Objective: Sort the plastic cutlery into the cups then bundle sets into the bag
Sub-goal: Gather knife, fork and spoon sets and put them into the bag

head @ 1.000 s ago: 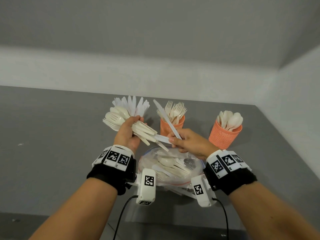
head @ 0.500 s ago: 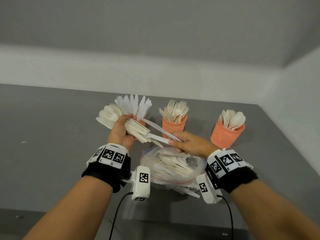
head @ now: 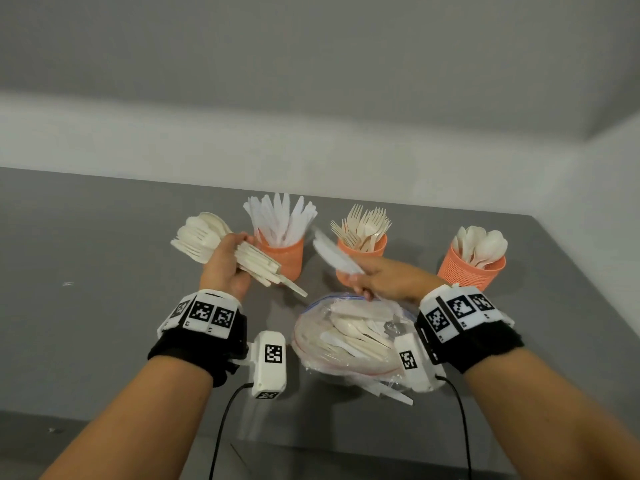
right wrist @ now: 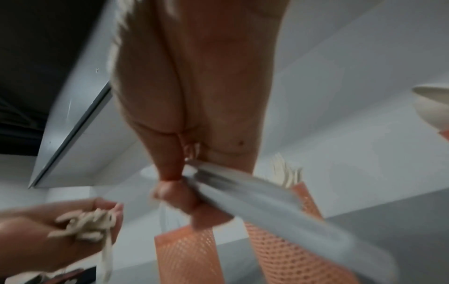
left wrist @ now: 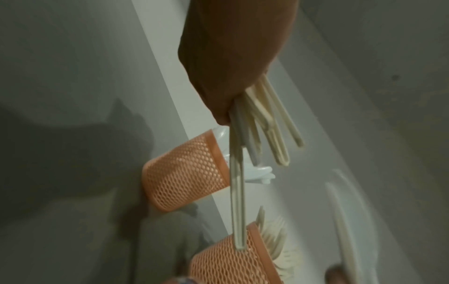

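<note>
The grey desk (head: pixel 104 306) carries all items. The clear bag (head: pixel 346 344), holding cutlery, lies at its near centre, the landmark. Three orange mesh cups stand beyond the bag: knife cup (head: pixel 285 254), fork cup (head: pixel 363 249), spoon cup (head: pixel 467 271). My left hand (head: pixel 225 268), raised beyond-left of the bag, has its fingers wrapped round a cutlery bundle (head: pixel 204 242). My right hand (head: pixel 391 278), just beyond the bag, pinches a white knife (head: pixel 334 254) angled up-left.

My left hand (head: pixel 225 263) is raised, fingers curled round a cutlery bundle (head: pixel 221 245); my right hand (head: pixel 388 280) pinches a white knife (head: pixel 334 254), forearms outstretched.
</note>
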